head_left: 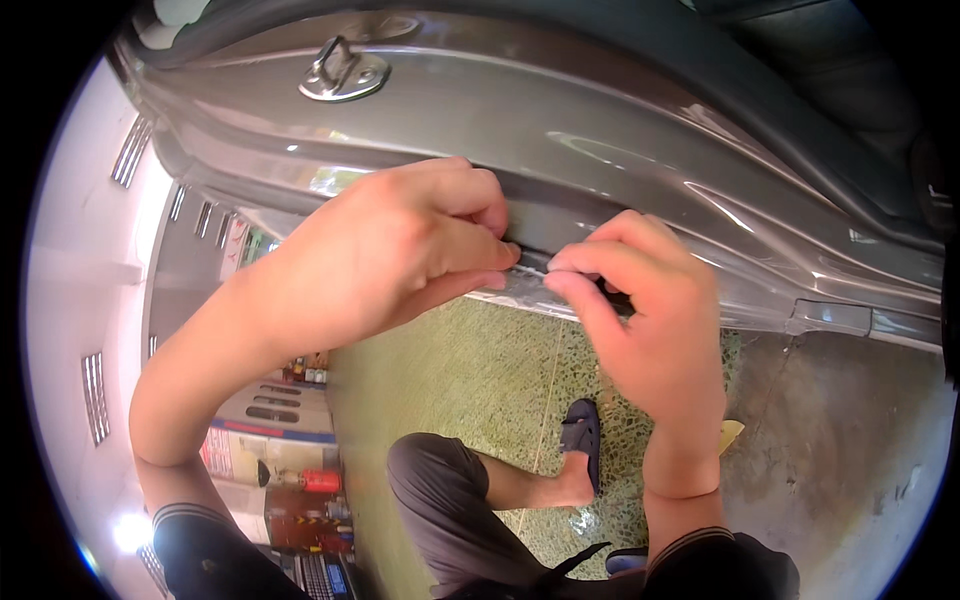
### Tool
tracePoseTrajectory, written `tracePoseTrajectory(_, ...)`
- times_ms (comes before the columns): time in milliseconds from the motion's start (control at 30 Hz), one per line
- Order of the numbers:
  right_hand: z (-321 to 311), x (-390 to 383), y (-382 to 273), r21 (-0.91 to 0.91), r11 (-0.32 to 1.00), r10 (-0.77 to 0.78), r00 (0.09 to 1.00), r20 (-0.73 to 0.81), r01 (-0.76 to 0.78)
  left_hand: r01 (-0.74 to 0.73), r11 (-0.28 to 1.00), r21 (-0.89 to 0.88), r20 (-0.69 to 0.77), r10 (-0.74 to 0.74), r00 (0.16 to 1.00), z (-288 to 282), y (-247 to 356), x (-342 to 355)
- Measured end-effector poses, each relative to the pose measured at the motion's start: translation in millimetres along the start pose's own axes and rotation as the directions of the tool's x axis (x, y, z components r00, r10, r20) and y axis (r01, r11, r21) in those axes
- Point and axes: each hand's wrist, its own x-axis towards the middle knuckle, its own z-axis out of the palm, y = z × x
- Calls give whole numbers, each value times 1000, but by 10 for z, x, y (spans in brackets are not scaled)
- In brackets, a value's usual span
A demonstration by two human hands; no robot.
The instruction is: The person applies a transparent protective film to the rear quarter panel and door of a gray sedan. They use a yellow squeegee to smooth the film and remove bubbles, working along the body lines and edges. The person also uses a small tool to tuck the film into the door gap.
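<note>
My left hand [405, 245] and my right hand [650, 315] meet at the outer edge of a grey-brown car door frame [450, 125]. Between their fingertips runs a short stretch of a thin dark strip [534, 261] with a pale, shiny lower edge. Thumb and fingers of the left hand pinch its left part, while the right thumb and forefinger close on it a little to the right. Most of the strip is hidden behind the fingers, and its exact kind is unclear. A dark shape shows under the curled right fingers.
A metal door striker [345, 75] sticks out of the frame at the upper left. Dark rubber seal [620, 40] lines the opening above. Below lie a speckled green floor [450, 370], my bent knee [435, 475] and a sandalled foot [580, 435]. A red canister [320, 481] stands among shop things.
</note>
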Motion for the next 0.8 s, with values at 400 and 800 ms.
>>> tracePoseTrajectory(400, -235, -130, 62, -48, 999, -6, 996, 89, 10, -79, 996, -36, 61, 82, 995, 71, -66, 327)
tracePoseTrajectory(800, -161, -423, 92, -213, 977, -57, 985, -161, 22, -471, 881, -45, 165, 472, 866, 22, -330, 436)
